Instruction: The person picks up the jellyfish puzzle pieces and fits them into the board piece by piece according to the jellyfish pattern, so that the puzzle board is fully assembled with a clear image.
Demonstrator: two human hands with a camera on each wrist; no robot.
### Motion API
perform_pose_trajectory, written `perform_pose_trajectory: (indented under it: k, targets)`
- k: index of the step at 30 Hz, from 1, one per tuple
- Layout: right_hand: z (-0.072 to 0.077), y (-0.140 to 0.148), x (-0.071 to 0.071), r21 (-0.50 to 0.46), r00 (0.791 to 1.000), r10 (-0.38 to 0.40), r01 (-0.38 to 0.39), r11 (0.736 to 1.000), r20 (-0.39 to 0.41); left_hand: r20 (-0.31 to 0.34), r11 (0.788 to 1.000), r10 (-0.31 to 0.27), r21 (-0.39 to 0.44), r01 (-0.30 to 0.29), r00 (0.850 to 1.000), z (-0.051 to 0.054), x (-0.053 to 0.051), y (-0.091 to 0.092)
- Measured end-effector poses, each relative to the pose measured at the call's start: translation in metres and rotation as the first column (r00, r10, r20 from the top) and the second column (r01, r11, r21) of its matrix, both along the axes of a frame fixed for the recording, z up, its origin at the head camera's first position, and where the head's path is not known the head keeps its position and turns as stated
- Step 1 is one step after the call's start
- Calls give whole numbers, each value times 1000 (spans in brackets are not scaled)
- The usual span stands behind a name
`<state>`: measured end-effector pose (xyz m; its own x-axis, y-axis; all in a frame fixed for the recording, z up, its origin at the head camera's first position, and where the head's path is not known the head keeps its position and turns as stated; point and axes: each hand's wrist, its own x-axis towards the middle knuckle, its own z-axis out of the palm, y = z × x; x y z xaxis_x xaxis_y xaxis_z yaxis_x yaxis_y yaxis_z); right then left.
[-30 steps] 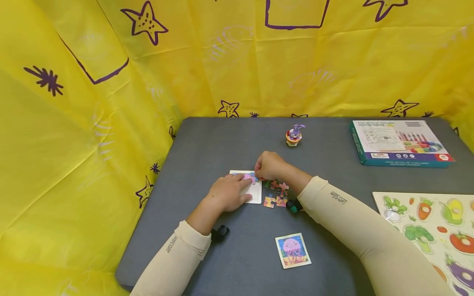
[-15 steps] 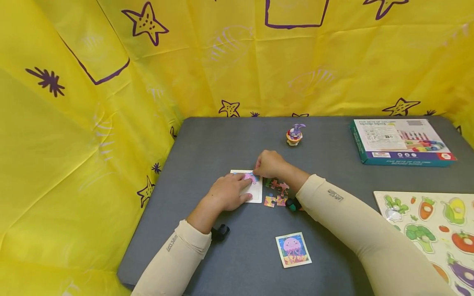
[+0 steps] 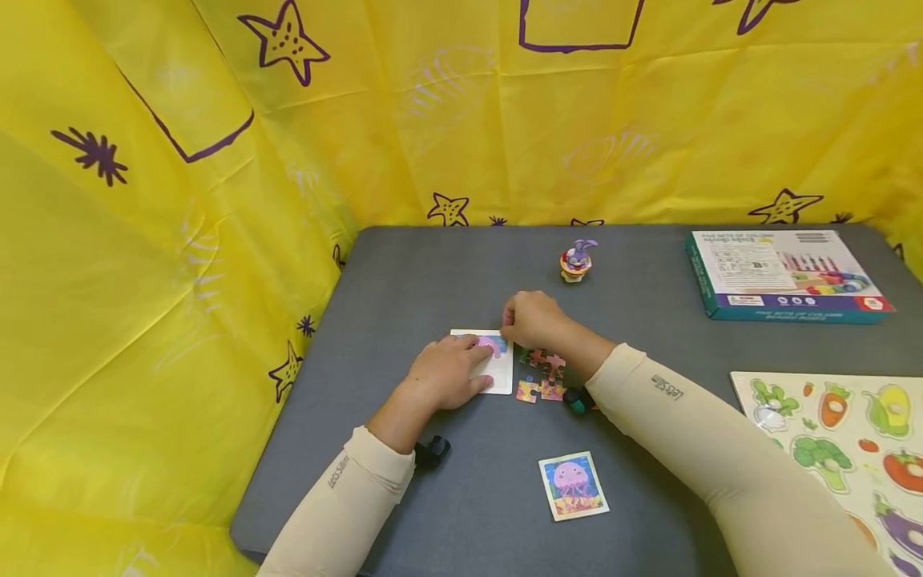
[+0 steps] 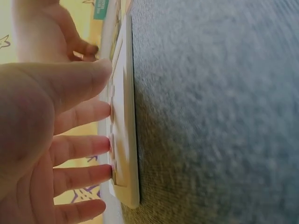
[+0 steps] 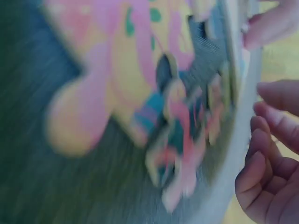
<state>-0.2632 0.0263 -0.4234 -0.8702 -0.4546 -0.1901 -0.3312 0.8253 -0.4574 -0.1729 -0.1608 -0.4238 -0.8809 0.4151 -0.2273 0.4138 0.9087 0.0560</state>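
Note:
A white puzzle board (image 3: 503, 375) lies flat, with pink and blue jellyfish pieces (image 3: 493, 343) along its far part. My left hand (image 3: 445, 373) rests on it; in the left wrist view, straight fingertips (image 4: 103, 144) touch the pieces' edges. Over the board's far right corner is my right hand (image 3: 537, 320), its fingers curled. The right wrist view shows thumb and forefinger close together with no piece visible between them. Loose jigsaw pieces (image 3: 527, 391) lie right of the board, partly under the right forearm; they look blurred in the right wrist view.
A jellyfish picture card (image 3: 573, 485) lies nearer the person. A rabbit figurine (image 3: 575, 261) stands behind the right hand. At the back right is a flat toy box (image 3: 786, 274), and in front of it a vegetable puzzle board (image 3: 815, 417). Yellow cloth (image 3: 461, 120) borders the table.
My right hand has shifted slightly right from the board's far right corner. The left hand stays on the board. The whole head view has moved a little.

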Motion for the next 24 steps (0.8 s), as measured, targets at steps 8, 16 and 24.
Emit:
perform_pose_trajectory:
  k: [8,16,24]
  targets:
    - [5,38,22,117,996,82,-86,989,33,4,996,-10,88,9,1000,-5,-2,-5]
    - [1,39,34,26,997,82,-83,996,6,28,983,81,164,-85,996,-2,-8,-23]
    - [16,32,29,-154,994,15,2,988,110,119,974,104,188,-125,987,-3,-10,-44]
